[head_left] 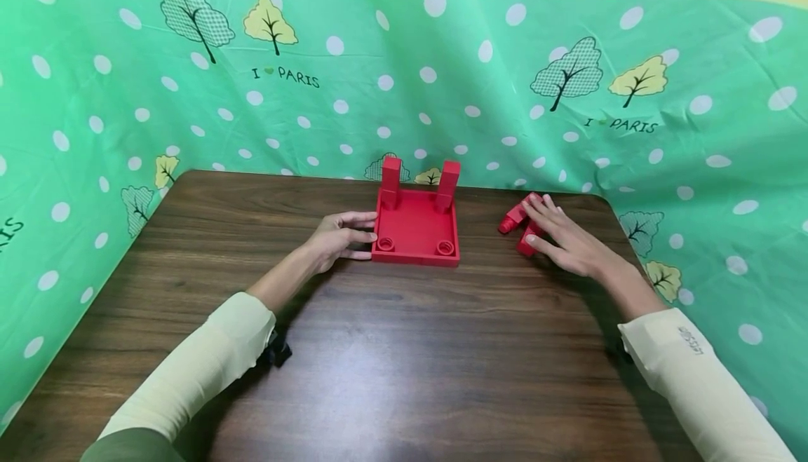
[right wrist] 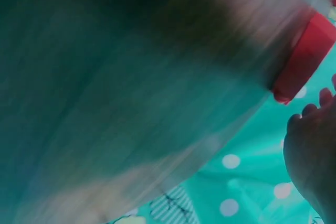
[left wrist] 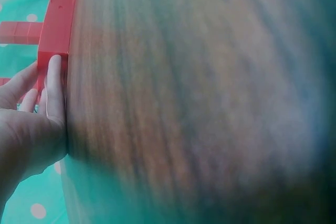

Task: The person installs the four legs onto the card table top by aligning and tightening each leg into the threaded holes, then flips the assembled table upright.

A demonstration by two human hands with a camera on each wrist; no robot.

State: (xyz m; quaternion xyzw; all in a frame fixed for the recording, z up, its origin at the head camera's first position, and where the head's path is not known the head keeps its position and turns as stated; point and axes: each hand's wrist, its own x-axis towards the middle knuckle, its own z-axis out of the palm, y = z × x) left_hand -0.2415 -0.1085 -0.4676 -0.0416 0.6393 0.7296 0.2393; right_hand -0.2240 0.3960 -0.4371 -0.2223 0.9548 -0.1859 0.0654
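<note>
A red square toy tabletop (head_left: 416, 227) with a raised rim lies upside down on the table. Two red legs (head_left: 391, 185) stand upright at its far corners, and round threaded sockets (head_left: 445, 247) show at its near corners. Along its left side rests my left hand (head_left: 334, 241), fingers nearly straight and thumb tip at the rim. In the left wrist view, one finger (left wrist: 55, 80) lies against the tabletop's edge (left wrist: 55, 30). My right hand (head_left: 571, 241) spreads over two loose red legs (head_left: 529, 241), partly hiding them. One red leg (right wrist: 304, 59) also shows beside the fingers in the right wrist view.
The dark wooden table (head_left: 404, 350) ends just behind the upright legs. A green dotted curtain (head_left: 404, 83) hangs along its back and sides. Something small and black (head_left: 276, 350) shows under the left sleeve.
</note>
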